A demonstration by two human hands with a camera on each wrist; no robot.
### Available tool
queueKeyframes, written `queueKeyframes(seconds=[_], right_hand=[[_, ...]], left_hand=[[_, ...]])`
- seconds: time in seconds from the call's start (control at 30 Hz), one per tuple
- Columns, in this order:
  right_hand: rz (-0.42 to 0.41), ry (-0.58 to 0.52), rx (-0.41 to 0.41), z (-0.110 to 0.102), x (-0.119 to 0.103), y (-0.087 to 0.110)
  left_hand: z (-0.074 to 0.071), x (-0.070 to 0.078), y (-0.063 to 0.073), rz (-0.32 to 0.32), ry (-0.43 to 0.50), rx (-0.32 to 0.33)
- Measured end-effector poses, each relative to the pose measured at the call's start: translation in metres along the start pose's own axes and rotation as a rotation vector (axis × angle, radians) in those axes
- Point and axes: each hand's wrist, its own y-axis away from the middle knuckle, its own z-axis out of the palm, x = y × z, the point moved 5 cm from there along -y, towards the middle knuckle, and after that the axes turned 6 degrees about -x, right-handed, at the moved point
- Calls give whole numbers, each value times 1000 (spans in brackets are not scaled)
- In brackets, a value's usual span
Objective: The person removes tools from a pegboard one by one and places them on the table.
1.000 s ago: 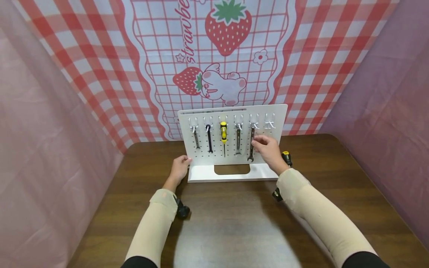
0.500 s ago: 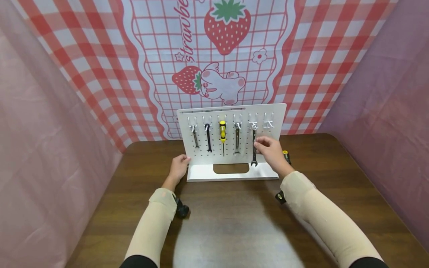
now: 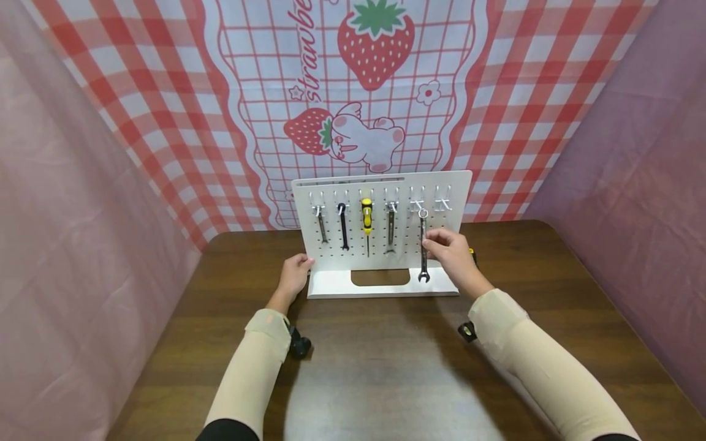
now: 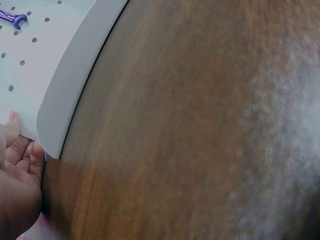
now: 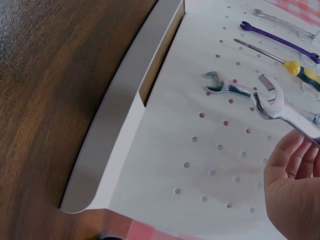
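At a pegboard [image 3: 379, 239] pinched by the left hand [image 3: 293, 275], the right hand [image 3: 455, 256] pinches a wrench [image 3: 423, 262], apparently unhooking; an outward pull seems needed.

The right hand [image 5: 292, 187] pinches a silver wrench [image 5: 300, 122], its forked end in front of a white board [image 5: 150, 185] dotted with holes and partly covering a second wrench [image 5: 215, 81]. Past these sit a yellow-and-dark screwdriver [image 5: 292, 67], a purple wrench [image 5: 280, 38] and another silver one. The board stands on the brown wooden counter [image 5: 50, 100].
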Motion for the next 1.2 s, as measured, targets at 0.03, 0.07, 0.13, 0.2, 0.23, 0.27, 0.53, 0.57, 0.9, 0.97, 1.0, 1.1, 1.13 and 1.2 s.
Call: queueKeyframes(seconds=[0.03,0.07,0.13,0.2,0.23,0.27,0.53,0.57,0.9,0.97,1.0,1.1,1.13,1.2], right_hand=[[-11,-9,4,0,-2,1],[-22,-21,7,0,-3,3],[-45,-45,10,-1,-7,6],[-62,-68,14,-1,-10,9],[-71,-76,13,-2,-11,11],[-77,-80,10,-3,-13,13],[-100,-29,29,-28,-18,27],[-96,-53,31,-33,-17,28],[-23,-209,106,-92,6,31],[9,-208,116,-102,15,30],[28,-199,120,-106,20,30],[84,-150,139,-119,34,28],[105,-117,145,-122,39,27],[151,-33,153,-127,48,26]], left_hand=[[0,1,0,1,1,1],[0,1,1,2,1,3],[-1,2,1,5,0,6],[-1,2,1,7,-1,7],[-1,2,1,5,-3,7],[-1,2,2,4,-2,8],[-2,4,2,17,-13,15],[-2,4,2,17,-15,17],[-2,3,1,20,-43,13],[-2,2,1,15,-43,12],[-2,2,1,13,-44,11],[-2,1,1,8,-41,8],[-1,1,1,5,-39,7],[-1,0,1,-1,-35,5]])
